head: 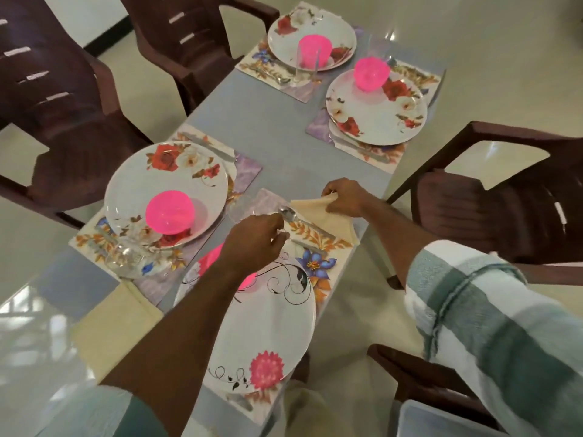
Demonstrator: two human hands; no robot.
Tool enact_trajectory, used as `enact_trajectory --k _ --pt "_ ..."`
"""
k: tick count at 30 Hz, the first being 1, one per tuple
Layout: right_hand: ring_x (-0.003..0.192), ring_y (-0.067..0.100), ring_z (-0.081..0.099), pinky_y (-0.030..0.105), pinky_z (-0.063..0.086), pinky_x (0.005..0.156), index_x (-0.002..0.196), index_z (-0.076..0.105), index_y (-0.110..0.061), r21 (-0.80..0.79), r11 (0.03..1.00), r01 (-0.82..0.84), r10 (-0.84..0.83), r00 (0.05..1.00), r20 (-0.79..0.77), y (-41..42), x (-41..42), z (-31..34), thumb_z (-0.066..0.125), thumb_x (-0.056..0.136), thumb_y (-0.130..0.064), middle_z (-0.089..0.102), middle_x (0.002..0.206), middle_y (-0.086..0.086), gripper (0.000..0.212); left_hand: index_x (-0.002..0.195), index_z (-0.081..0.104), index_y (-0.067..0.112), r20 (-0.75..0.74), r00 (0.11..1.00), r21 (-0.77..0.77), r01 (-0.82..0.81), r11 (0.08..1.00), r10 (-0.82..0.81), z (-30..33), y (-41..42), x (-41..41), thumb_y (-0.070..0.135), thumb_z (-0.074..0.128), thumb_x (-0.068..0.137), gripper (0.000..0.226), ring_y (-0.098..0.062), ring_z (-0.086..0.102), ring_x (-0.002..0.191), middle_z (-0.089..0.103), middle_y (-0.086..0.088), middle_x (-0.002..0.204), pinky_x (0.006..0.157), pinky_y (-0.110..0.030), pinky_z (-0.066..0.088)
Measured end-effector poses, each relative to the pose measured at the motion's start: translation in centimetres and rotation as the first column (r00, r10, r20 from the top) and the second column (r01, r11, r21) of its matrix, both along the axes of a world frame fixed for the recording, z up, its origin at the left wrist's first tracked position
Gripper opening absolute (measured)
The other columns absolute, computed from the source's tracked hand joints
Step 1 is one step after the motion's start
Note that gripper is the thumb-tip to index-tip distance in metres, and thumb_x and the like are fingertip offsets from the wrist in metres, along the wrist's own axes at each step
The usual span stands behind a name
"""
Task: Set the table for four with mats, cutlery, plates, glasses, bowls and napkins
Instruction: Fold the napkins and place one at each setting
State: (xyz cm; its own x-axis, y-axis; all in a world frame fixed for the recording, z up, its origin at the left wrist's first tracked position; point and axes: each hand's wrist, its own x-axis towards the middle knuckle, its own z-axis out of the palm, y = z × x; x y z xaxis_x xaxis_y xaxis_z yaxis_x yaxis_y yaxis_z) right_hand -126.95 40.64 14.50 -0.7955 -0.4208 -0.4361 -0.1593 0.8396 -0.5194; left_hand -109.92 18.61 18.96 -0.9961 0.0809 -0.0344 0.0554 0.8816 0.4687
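My right hand grips a cream napkin at the far right corner of the nearest floral mat. A spoon lies across the napkin, with a knife beside it. With curled fingers, my left hand pinches at the spoon's bowl end; the exact contact is hidden. On this mat sits a white plate with a pink bowl that is mostly hidden by my left forearm. A clear glass stands just beyond my left hand.
Three other settings on the grey table each have a mat, flowered plate and pink bowl. A second cream napkin lies at the near left beside a glass. Brown plastic chairs surround the table.
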Motion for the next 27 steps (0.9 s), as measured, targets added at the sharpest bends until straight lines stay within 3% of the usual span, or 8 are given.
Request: enact_trajectory --k 5,7,10,12,15,19,22,27 --pt "0.109 0.023 0.062 0.035 0.050 0.087 0.108 0.067 -0.031 -0.011 0.999 0.046 -0.046 0.999 -0.021 -0.9 -1.8 -3.3 0.074 0.081 -0.016 0.067 0.115 -0.001 0.031 0.105 0.065 0.015 -0.121 0.992 -0.057 0.019 0.998 -0.026 -0.1 0.4 -0.3 0.029 0.066 0.093 0.018 -0.026 0.066 0.075 0.070 -0.003 0.091 0.061 -0.038 0.055" --pt "0.120 0.021 0.053 0.043 0.039 0.099 0.119 0.059 -0.035 0.056 0.998 0.021 -0.014 0.993 -0.114 -0.9 -1.4 -3.6 0.075 0.084 -0.027 0.062 0.125 -0.006 0.040 0.108 0.066 0.014 -0.150 0.986 -0.107 0.051 0.993 -0.067 0.1 0.5 -0.3 0.025 0.069 0.091 0.021 -0.028 0.066 0.074 0.069 -0.005 0.092 0.056 -0.036 0.054" --pt "0.129 0.025 0.042 0.046 0.031 0.100 0.125 0.058 -0.033 0.062 0.995 0.071 -0.047 0.945 -0.325 -0.5 1.0 -3.3 0.074 0.086 -0.034 0.050 0.138 -0.002 0.043 0.108 0.066 0.011 -0.148 0.984 -0.127 0.075 0.989 -0.094 0.0 1.8 -0.4 0.020 0.070 0.089 0.021 -0.030 0.066 0.080 0.068 -0.008 0.097 0.057 -0.033 0.048" --pt "0.123 0.026 0.045 0.045 0.035 0.095 0.118 0.062 -0.031 0.037 0.992 0.120 -0.094 0.906 -0.413 0.3 3.8 -3.4 0.072 0.086 -0.037 0.052 0.131 -0.001 0.034 0.111 0.064 0.010 -0.051 0.992 -0.116 0.111 0.987 -0.117 -0.6 3.5 -0.7 0.018 0.063 0.091 0.021 -0.030 0.064 0.091 0.065 -0.008 0.105 0.063 -0.033 0.046" --pt "0.125 0.025 0.048 0.046 0.035 0.096 0.120 0.065 -0.032 0.144 0.988 0.052 0.010 0.916 -0.401 2.2 7.0 -4.5 0.067 0.088 -0.045 0.055 0.135 -0.003 0.035 0.128 0.058 0.010 0.147 0.969 -0.152 0.219 0.964 -0.197 -2.6 5.9 -1.8 0.014 0.061 0.087 0.042 -0.031 0.055 0.116 0.059 -0.010 0.127 0.085 -0.041 0.050" --pt "0.142 0.021 0.037 0.050 0.029 0.106 0.139 0.057 -0.036 0.200 0.978 -0.063 0.135 0.919 -0.370 3.3 7.6 -5.3 0.055 0.097 -0.045 0.042 0.156 -0.003 0.042 0.155 0.028 0.009 0.287 0.941 -0.261 0.258 0.930 -0.181 -4.8 6.7 -2.8 0.021 0.057 0.094 0.068 -0.026 0.019 0.152 0.028 -0.009 0.163 0.116 -0.045 0.029" --pt "0.148 0.016 0.028 0.051 0.025 0.110 0.146 0.048 -0.039 0.271 0.953 -0.132 0.225 0.910 -0.348 3.1 7.1 -5.5 0.047 0.103 -0.041 0.032 0.161 -0.006 0.043 0.159 0.017 0.008 0.362 0.916 -0.322 0.295 0.899 -0.171 -5.8 6.6 -2.8 0.028 0.049 0.100 0.070 -0.024 0.006 0.156 0.013 -0.009 0.168 0.122 -0.043 0.018" --pt "0.150 0.018 0.024 0.054 0.024 0.113 0.146 0.046 -0.040 0.344 0.930 -0.132 0.252 0.908 -0.333 3.0 5.8 -5.4 0.047 0.104 -0.036 0.029 0.163 -0.005 0.042 0.159 0.017 0.009 0.360 0.921 -0.248 0.248 0.937 -0.148 -5.8 6.0 -2.5 0.024 0.046 0.101 0.067 -0.022 0.005 0.156 0.012 -0.009 0.168 0.124 -0.039 0.010"
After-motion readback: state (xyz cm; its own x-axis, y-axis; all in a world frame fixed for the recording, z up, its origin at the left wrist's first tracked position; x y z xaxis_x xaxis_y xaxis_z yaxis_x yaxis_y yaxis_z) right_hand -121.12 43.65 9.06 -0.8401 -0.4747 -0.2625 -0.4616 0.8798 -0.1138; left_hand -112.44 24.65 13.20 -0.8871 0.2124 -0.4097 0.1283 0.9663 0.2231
